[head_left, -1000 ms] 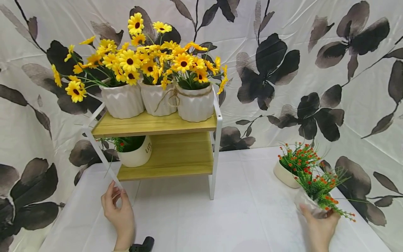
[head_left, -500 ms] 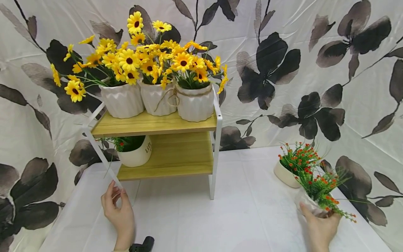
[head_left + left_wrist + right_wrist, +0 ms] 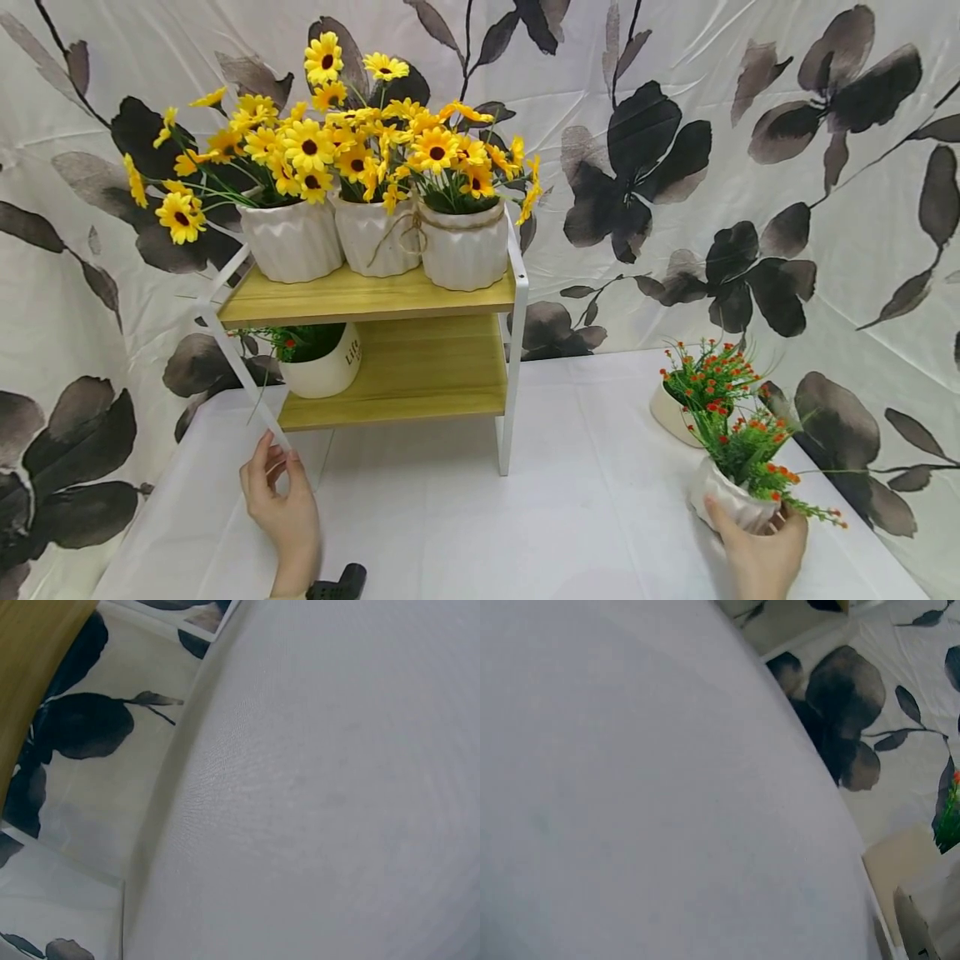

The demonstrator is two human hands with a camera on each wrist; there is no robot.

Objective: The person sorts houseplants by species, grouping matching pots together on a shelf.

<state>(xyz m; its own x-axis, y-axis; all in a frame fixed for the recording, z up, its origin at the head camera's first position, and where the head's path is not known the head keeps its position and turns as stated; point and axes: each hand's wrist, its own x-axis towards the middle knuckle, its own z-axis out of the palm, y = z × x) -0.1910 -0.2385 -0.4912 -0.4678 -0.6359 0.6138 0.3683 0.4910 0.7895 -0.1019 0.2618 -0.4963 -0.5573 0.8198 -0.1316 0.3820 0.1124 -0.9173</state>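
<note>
Upper shelf (image 3: 375, 298): three yellow-flowered pots (image 3: 378, 237), set. Lower shelf (image 3: 435, 367): one lettered pot (image 3: 318, 373), set. Unshelved, two left: cream pot (image 3: 670, 417); white pot (image 3: 722, 498) just in front of it, grasped by right hand (image 3: 763, 546). Left hand (image 3: 281, 504): gripping shelf leg (image 3: 243, 372).

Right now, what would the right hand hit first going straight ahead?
Probably the cream pot, just beyond the white pot that the right hand holds; how close they are is unclear.

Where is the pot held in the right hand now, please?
In the head view, the white pot is at lower right, just in front of the cream pot and right of the shelf.
</note>
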